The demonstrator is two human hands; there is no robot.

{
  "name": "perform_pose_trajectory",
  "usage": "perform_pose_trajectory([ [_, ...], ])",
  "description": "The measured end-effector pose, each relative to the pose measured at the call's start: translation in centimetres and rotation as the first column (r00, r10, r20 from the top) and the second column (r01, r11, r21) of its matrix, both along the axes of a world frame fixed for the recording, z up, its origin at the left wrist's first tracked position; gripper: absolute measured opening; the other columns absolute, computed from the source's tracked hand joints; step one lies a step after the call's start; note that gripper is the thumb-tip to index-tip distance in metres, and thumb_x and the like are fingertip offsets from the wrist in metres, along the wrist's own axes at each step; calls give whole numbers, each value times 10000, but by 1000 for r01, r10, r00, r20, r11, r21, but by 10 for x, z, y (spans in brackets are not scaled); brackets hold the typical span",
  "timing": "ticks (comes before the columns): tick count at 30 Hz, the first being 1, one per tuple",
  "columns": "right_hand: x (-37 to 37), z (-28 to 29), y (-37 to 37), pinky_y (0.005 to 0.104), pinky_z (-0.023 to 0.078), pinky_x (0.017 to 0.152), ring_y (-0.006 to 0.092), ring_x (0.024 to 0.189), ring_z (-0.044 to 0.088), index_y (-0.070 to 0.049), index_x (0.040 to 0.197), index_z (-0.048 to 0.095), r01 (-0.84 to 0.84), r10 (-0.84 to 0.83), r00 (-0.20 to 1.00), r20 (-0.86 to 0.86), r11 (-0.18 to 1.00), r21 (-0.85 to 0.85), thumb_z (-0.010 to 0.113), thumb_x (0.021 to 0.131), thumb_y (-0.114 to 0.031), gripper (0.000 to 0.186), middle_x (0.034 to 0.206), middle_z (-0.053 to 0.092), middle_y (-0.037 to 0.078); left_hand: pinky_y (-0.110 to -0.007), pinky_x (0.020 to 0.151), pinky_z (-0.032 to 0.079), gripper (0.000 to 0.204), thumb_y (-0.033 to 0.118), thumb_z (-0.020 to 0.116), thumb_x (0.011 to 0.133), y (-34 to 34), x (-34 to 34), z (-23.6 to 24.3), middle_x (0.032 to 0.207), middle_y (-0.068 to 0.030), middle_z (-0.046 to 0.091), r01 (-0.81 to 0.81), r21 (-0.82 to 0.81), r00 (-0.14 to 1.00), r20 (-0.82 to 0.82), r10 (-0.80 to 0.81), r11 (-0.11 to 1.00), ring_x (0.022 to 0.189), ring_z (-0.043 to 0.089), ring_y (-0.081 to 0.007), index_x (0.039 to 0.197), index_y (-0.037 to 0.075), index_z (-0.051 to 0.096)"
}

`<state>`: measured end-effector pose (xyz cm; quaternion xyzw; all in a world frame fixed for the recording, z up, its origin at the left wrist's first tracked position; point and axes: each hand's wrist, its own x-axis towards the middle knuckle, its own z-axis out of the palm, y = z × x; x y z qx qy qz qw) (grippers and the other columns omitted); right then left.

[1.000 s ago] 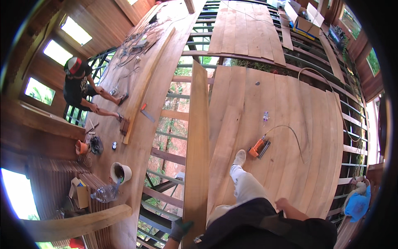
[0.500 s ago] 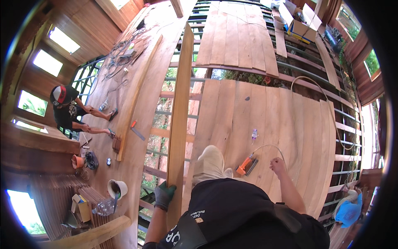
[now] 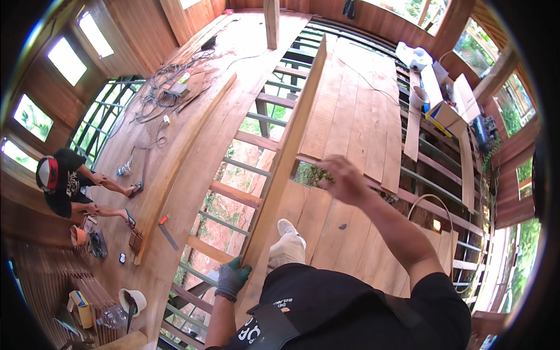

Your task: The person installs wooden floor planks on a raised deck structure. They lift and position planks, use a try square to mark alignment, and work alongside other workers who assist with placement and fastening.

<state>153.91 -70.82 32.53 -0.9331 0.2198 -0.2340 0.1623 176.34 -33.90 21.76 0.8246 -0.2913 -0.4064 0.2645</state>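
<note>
My left hand, in a grey and green glove, is closed on the near part of a long wooden plank. The plank stretches away from me, tilted on its edge, along the open gap in the floor. My bare right hand is raised in front of me, right of the plank and apart from it. Its fingers are blurred by motion, and I see nothing in them. Below lie laid floorboards, with my shoe on them beside the plank.
Metal and wood joists cross the gap on the left. A seated person rests near a thick beam and a handsaw. Tangled cables lie farther off. At right are a hose and an open carton.
My right hand has moved up and left, toward the plank. My view has shifted and turned, with my body now covering the orange nail gun. The left hand keeps its grip.
</note>
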Motion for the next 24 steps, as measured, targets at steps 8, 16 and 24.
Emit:
perform_pose_trajectory([
  [8,147,-5,-116,526,306,1120,318,1208,516,-108,1078,621,-594,582,804,-121,780,-197,774,739,-425,489,1114,606,109,-491,786,529,439,354,664,795,-180,24,104,921,-255,682,163,126,983,60,-171,979,877,665,-426,1140,82,684],
  [16,199,-43,-297,348,485,686,195,763,611,-126,842,533,-793,789,609,-81,604,-86,742,748,-438,388,781,580,14,-479,777,530,437,378,729,776,-343,43,161,928,-213,692,39,283,978,187,-95,958,886,676,-392,1135,133,687],
  [24,255,4,-510,364,470,601,229,680,631,-129,746,530,-816,784,562,263,577,25,823,670,-441,435,694,565,28,-440,754,538,434,334,793,720,-583,32,285,865,-157,711,-185,299,741,669,-67,936,827,689,-343,1091,138,681],
])
